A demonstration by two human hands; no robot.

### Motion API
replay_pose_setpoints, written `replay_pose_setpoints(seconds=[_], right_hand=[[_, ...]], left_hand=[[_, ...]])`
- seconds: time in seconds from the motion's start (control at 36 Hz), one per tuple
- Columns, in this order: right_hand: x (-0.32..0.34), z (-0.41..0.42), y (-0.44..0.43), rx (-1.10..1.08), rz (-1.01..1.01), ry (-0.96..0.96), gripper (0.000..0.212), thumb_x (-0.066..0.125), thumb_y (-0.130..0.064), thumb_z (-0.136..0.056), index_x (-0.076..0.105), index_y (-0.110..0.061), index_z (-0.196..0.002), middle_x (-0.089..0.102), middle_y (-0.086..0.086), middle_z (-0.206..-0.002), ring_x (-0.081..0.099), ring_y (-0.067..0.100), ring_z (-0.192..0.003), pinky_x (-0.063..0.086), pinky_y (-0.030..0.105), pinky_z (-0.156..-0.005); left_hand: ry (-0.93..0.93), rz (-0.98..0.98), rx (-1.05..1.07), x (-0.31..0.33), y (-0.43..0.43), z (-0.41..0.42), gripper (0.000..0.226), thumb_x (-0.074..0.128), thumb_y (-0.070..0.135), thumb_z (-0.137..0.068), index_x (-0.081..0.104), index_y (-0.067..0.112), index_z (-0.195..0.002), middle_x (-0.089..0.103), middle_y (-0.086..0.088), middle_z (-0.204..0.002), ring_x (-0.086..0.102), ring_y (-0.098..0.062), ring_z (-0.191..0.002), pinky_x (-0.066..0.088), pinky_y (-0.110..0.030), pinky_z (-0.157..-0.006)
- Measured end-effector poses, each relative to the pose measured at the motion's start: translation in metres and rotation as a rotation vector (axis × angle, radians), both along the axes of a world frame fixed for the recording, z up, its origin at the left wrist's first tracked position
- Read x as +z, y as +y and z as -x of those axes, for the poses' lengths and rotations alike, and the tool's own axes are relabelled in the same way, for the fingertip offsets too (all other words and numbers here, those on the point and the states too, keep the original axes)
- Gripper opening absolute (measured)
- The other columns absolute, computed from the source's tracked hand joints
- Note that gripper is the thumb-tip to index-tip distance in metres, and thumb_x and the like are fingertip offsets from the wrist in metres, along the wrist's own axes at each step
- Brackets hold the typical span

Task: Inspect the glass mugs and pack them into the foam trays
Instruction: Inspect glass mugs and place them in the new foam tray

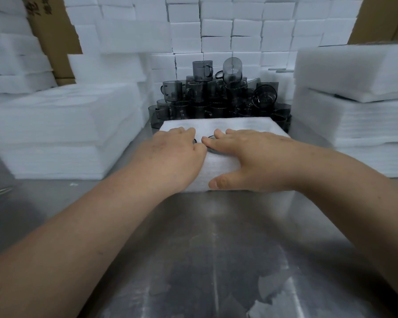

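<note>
Foam tray [221,127] on steel table [216,237], left hand [170,154] and right hand [251,157] spread flat on it, foam stacks [55,125] around

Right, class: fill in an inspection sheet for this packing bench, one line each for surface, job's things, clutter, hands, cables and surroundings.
Surface: metal bench, scuffed, with pale dusty patches.
Job's things: foam tray in the middle of the bench; dark mug rims show between the hands; mug pile heaped behind the tray, some upright, some tipped.
Clutter: small white scrap on the bench at left.
Hands: left hand and right hand lie flat on the tray, holding nothing; right thumb down the tray's front.
Cables: nothing seen.
Surroundings: foam stacks on both sides, foam blocks walled up behind, cardboard in the back corners.
</note>
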State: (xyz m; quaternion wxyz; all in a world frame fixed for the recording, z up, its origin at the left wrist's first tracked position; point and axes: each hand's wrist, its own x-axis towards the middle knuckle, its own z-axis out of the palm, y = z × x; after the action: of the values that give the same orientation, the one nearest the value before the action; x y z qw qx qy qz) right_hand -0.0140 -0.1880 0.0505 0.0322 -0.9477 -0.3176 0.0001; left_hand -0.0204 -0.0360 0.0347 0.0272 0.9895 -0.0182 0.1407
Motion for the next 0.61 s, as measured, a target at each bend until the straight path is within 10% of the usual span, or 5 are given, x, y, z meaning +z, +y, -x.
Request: replay_pose_setpoints(seconds=[0.31,0.53,0.61], right_hand=[[-0.002,0.007,0.002,-0.038,-0.276,-0.233,0.080,0.036,-0.063,-0.071,0.027,-0.032,-0.145,0.026,-0.008,-0.152,0.016,0.007,-0.140,0.007,0.035,-0.114],[-0.013,0.000,0.004,-0.023,-0.092,-0.146,0.075,0.045,-0.061,-0.081,0.016,-0.037,-0.147,0.014,-0.009,-0.156,0.012,0.010,-0.142,0.011,0.034,-0.115],[-0.014,-0.001,0.004,-0.014,-0.108,-0.161,0.073,0.047,-0.058,-0.082,0.019,-0.038,-0.146,0.017,-0.008,-0.155,0.014,0.012,-0.142,0.015,0.035,-0.114]], left_hand=[[-0.006,0.136,0.005,0.002,-0.001,0.000,0.034,0.028,0.028,-0.094,0.051,0.017,-0.117,0.052,-0.004,-0.121,0.044,-0.022,-0.111,0.031,-0.031,-0.077],[-0.064,0.053,0.023,0.004,-0.003,0.000,0.022,0.030,0.028,-0.092,0.049,0.018,-0.093,0.053,-0.001,-0.100,0.037,-0.018,-0.089,0.026,-0.030,-0.070],[-0.118,0.098,0.005,0.007,-0.003,-0.002,0.030,0.036,0.031,-0.089,0.055,0.022,-0.110,0.055,0.000,-0.122,0.045,-0.021,-0.107,0.035,-0.035,-0.084]])
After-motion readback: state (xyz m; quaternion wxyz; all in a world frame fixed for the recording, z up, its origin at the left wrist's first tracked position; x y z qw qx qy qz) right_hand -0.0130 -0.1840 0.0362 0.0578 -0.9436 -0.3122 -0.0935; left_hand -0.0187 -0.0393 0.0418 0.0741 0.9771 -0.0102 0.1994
